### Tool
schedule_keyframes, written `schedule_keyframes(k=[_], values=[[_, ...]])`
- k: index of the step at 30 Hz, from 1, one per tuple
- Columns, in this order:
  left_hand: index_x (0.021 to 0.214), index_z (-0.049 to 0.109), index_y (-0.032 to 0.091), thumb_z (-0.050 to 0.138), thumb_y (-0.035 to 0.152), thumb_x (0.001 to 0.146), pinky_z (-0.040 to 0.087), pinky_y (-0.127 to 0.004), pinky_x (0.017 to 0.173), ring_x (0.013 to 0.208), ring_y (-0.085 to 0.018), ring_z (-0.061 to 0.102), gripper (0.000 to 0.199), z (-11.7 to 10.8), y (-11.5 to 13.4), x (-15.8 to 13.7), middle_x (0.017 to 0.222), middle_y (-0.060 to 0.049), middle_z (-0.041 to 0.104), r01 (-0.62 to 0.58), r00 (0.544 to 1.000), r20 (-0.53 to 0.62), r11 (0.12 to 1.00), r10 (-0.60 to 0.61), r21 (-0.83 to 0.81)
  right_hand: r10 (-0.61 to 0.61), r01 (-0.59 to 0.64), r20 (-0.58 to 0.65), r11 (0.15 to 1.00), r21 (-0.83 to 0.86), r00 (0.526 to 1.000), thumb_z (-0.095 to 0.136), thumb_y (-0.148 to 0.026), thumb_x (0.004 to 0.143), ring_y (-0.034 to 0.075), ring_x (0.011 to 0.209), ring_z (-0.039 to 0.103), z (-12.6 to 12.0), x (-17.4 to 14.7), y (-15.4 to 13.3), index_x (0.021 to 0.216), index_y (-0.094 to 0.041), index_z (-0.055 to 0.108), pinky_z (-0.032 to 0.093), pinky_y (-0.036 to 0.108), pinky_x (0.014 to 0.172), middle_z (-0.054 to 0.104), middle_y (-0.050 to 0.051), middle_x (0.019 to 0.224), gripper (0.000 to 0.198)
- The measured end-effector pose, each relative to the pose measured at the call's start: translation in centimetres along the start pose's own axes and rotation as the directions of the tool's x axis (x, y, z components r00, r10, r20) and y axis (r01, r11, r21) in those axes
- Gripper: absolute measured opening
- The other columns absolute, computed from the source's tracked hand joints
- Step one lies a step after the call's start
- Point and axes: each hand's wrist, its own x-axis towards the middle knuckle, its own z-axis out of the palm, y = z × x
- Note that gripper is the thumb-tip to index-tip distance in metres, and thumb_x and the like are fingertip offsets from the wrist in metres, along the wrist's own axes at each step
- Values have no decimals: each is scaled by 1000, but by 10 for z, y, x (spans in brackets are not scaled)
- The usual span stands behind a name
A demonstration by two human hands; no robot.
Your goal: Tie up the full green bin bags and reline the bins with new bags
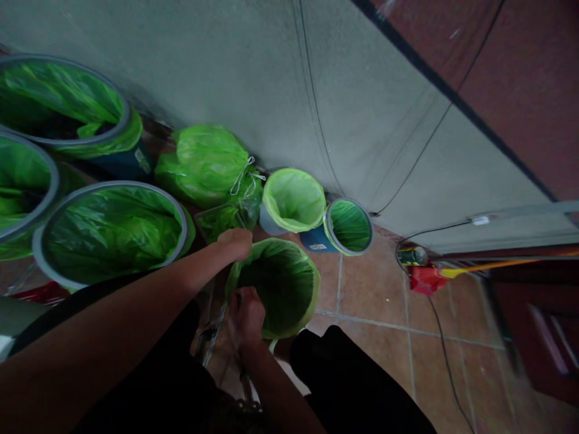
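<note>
Tiled floor (371,292): your left hand (235,243) and right hand (247,316) appear clamped on the liner (287,286) along the bin's rim (315,282), apparently adjusting it; next seemingly calls for even tension.

Left grip (235,244) closed on green liner (289,283), rim on the wall side. My right grip (246,314) closed on the same rim, nearer me. Along the floor's (371,295) wall edge: tied green bag (210,157), small white bin (271,223), small blue bin (311,239), both lined. Left end of floor: three large grey-rimmed bins (40,244). Red plastic piece (425,279) over right.
</note>
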Motion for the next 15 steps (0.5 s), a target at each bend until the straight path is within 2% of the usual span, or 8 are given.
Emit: schedule_keyframes(k=[3, 6, 9, 12, 14, 15], values=[[110, 71, 8, 56, 20, 77, 54, -30, 83, 106, -29, 67, 39, -2, 4, 0, 109, -23, 71, 11, 1000, -5, 998, -10, 61, 65, -67, 35, 996, 52, 997, 51, -17, 90, 17, 77, 64, 4, -1, 4, 84, -18, 68, 45, 25, 68, 67, 6, 84, 19], [111, 70, 7, 55, 20, 78, 54, -28, 81, 105, -28, 67, 39, -2, 6, 1, 111, -21, 71, -6, 999, 35, 995, 3, 99, 96, -107, 132, 991, 79, 987, 48, -17, 92, 16, 79, 66, 1, 1, 9, 86, -17, 70, 46, 23, 71, 70, 6, 84, 23], [105, 72, 8, 54, 20, 77, 53, -26, 79, 102, -27, 68, 35, -4, 1, 3, 109, -20, 72, -52, 995, 91, 991, 41, 125, 96, -115, 221, 991, 74, 970, 48, -17, 92, 17, 88, 67, -15, 6, 16, 97, -17, 72, 46, 23, 80, 72, 8, 94, 25], [105, 72, 10, 52, 20, 79, 53, -26, 77, 101, -27, 68, 35, -9, -5, 5, 110, -20, 72, -60, 998, 38, 992, 56, 109, 108, -121, 243, 992, 42, 964, 46, -15, 92, 19, 101, 66, -33, 15, 25, 112, -15, 69, 46, 25, 88, 71, 11, 108, 30], [104, 72, 8, 53, 18, 78, 54, -28, 74, 94, -28, 70, 34, -11, -5, 3, 105, -22, 73, -62, 996, 65, 993, 56, 98, 126, -135, 349, 991, 0, 929, 44, -13, 92, 21, 106, 65, -38, 26, 31, 111, -15, 69, 46, 28, 90, 71, 12, 110, 31], [102, 72, 6, 53, 17, 78, 55, -29, 72, 88, -28, 71, 33, -11, -4, 1, 99, -22, 74, -57, 992, 119, 995, 46, 86, 139, -143, 429, 989, -22, 893, 47, -12, 91, 23, 105, 65, -38, 32, 33, 105, -14, 71, 47, 30, 89, 72, 13, 108, 29]])
